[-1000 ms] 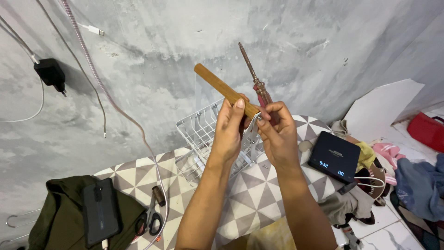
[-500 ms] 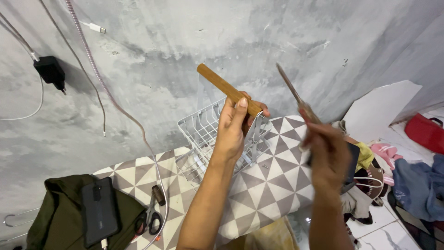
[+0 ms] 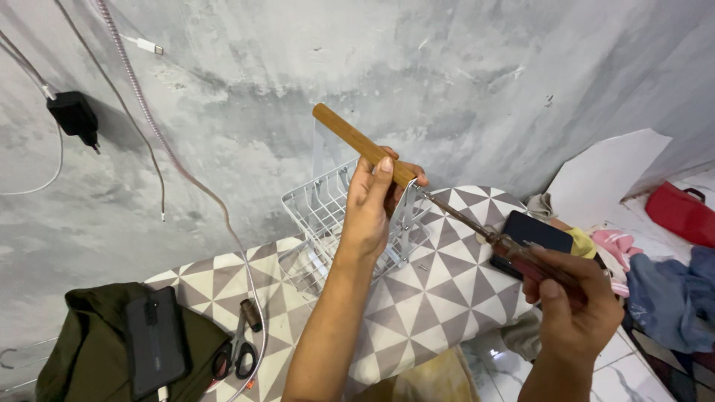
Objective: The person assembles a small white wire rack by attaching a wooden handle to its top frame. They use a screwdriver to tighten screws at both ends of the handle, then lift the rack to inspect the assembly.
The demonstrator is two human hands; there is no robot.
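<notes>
A wooden handle (image 3: 363,146) is held raised in front of the grey wall (image 3: 357,67), tilted so that its lower end faces a screwdriver (image 3: 477,232), whose shaft tip is brought up to that end, apparently so that the two line up along one axis. The left hand (image 3: 372,207) is closed around the lower part of the handle, thumb laid along the wood, which steadies it against the push of the tool. The right hand (image 3: 573,301) is wrapped shut around the screwdriver's dark red grip, below and right of the handle. Directly behind and below the handle stands a white wire basket (image 3: 328,216) on a cushion with a triangle pattern (image 3: 439,298). Left of the basket lie scissors (image 3: 232,357) and a dark phone (image 3: 155,342) on an olive cloth (image 3: 82,350); right of it, a second dark device (image 3: 536,234) rests beside heaped clothes (image 3: 670,298). A charger (image 3: 73,117) and cables (image 3: 149,126) hang on the wall, well left of the handle.
</notes>
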